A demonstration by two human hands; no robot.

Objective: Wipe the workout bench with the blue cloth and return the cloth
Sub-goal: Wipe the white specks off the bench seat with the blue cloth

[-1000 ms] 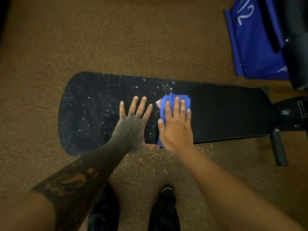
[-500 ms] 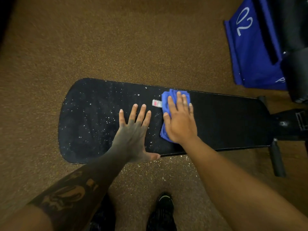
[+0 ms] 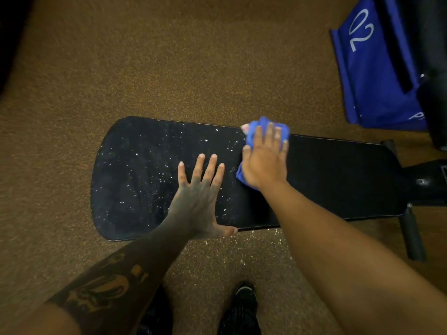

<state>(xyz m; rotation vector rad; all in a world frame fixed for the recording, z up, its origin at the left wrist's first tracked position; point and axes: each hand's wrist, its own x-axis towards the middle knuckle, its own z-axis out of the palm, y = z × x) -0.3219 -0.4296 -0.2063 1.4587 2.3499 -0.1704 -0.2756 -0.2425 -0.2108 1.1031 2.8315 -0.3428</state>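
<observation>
The black workout bench pad [image 3: 333, 180] lies across the view on a brown floor. Its left half is speckled with white specks; its right half looks clean. My right hand [image 3: 266, 158] presses the crumpled blue cloth [image 3: 263, 125] flat against the pad at its far edge, near the middle. The cloth shows beyond my fingertips and below my wrist. My left hand [image 3: 198, 199] rests flat on the speckled part with fingers spread, thumb over the near edge.
A blue panel marked "02" [image 3: 372, 68] stands at the top right beside dark equipment. The bench's black frame and foot bar [image 3: 413, 235] stick out at the right. White specks lie on the floor below the bench. My black shoes [image 3: 242, 310] are at the bottom.
My right hand has slid the cloth away from me, from the near edge of the pad to the far edge. My left hand has stayed flat in place.
</observation>
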